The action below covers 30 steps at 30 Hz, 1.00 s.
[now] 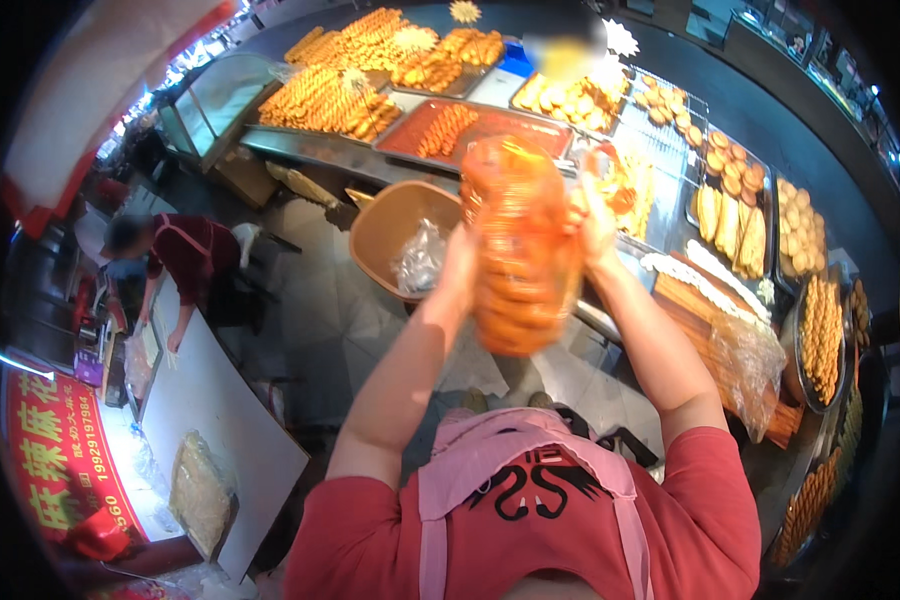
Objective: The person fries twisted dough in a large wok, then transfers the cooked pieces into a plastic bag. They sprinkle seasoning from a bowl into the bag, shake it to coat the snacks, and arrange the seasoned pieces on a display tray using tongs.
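Between my two hands, in front of my chest, is a large orange-brown twisted fried dough piece (521, 255) wrapped in shiny clear plastic. My left hand (461, 259) grips its left side. On its right side is my right hand (596, 225), blurred, with its fingers near the top of the wrap. Just beyond it lies a metal tray with a red surface (487, 124), bearing a row of twisted dough sticks (448, 129). Below and left of that tray stands a brown plastic bin (379, 225) with crumpled clear plastic (422, 259) inside.
Trays of fried dough twists (330, 94) and round pastries (800, 217) cover the curved counter. A wooden board (682, 315) with white dough strands and a plastic bag (750, 367) lies at right. At left, a co-worker (195, 247) bends over a white table (217, 405).
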Each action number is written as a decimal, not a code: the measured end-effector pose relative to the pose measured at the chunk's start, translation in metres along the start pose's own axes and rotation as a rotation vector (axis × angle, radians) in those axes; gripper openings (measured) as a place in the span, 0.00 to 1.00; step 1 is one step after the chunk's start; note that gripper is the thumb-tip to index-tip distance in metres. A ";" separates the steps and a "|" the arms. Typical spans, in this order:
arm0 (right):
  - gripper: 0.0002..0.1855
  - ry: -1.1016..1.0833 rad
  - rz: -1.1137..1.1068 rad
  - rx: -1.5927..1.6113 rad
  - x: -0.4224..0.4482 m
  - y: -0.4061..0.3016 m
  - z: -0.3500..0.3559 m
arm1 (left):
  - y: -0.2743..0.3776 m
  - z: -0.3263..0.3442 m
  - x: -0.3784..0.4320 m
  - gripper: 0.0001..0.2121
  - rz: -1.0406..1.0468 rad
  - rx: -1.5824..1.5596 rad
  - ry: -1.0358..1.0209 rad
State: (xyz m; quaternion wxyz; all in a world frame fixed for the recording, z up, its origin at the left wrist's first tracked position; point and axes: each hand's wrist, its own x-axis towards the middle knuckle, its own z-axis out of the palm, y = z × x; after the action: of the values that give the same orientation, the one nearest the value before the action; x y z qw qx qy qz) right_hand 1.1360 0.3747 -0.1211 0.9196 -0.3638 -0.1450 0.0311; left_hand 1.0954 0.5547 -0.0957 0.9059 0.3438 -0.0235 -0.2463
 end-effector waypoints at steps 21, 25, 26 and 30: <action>0.22 0.102 0.018 -0.152 0.031 0.033 0.003 | -0.025 -0.071 0.020 0.21 0.306 0.173 0.233; 0.26 0.106 0.046 -0.286 0.037 0.039 -0.005 | -0.029 -0.105 0.033 0.24 0.128 0.086 0.343; 0.22 0.162 0.175 -0.171 0.025 0.029 0.037 | -0.037 -0.086 0.022 0.24 0.303 0.173 0.312; 0.21 0.032 0.139 -0.101 0.018 0.039 0.055 | -0.011 -0.080 0.008 0.23 0.235 0.061 0.228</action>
State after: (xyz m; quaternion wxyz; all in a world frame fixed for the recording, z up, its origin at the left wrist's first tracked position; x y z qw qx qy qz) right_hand 1.1391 0.4422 -0.1055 0.8979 -0.4194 -0.1061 0.0818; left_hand 1.1147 0.5928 -0.1647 0.9144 0.3916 0.0319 -0.0972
